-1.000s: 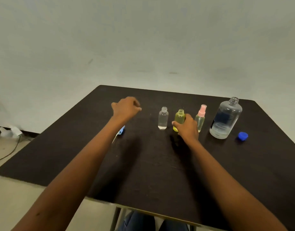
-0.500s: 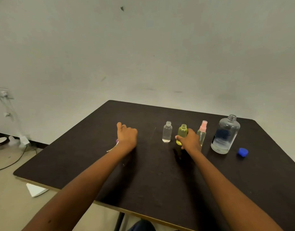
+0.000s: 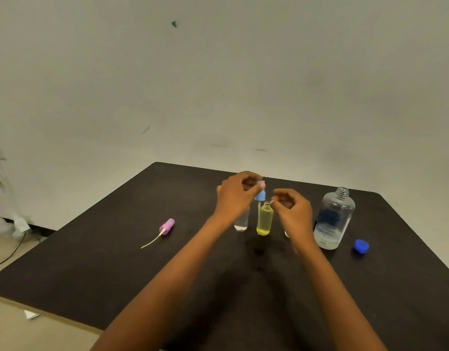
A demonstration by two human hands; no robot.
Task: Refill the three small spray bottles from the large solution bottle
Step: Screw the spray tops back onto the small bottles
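Left hand [image 3: 236,196] pinches one blue spray head [image 3: 259,196] above the yellow bottle [image 3: 264,221]; right hand [image 3: 293,211] curls at its neck, grip unclear. On the table [image 3: 117,262], one clear bottle [image 3: 241,222] just left of it, one large bottle [image 3: 333,221] right, one pink spray head [image 3: 167,226] lying far left

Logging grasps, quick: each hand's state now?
Left hand: pinches the blue spray cap.
Right hand: curled beside the yellow bottle; grip cannot be told.

One wide-angle view, from the person's head above the near edge of the table [image 3: 91,274], faces forward and slightly down. The table fills the lower half, close by; the wall [image 3: 218,72] beyond its far edge fills the upper half.
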